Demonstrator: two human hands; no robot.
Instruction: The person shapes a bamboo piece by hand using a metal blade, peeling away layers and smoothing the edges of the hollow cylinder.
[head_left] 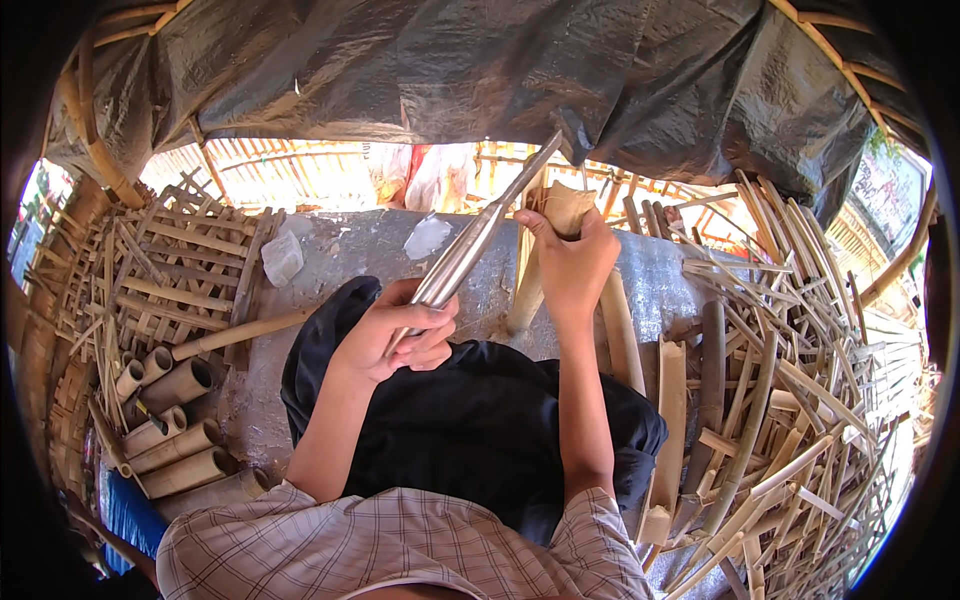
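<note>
Above my lap, my left hand [400,335] is closed round the shiny, thick metal handle of a long, narrow-bladed knife [470,243]. The blade slants up and to the right, its tip rising past the bamboo piece. My right hand [572,262] grips a short, pale bamboo piece [568,208] with the thumb on its left side. The knife's blade passes close by that piece; whether they touch I cannot tell. Just below my right hand, a thicker bamboo length [527,290] stands slanted in front of my knees.
Cut bamboo tubes [180,445] lie at the left, below a stack of bamboo slats [185,265]. A heap of split bamboo strips [800,430] fills the right side. White lumps [283,258] rest on the grey sheet [340,240]. Dark plastic sheeting [450,70] hangs ahead.
</note>
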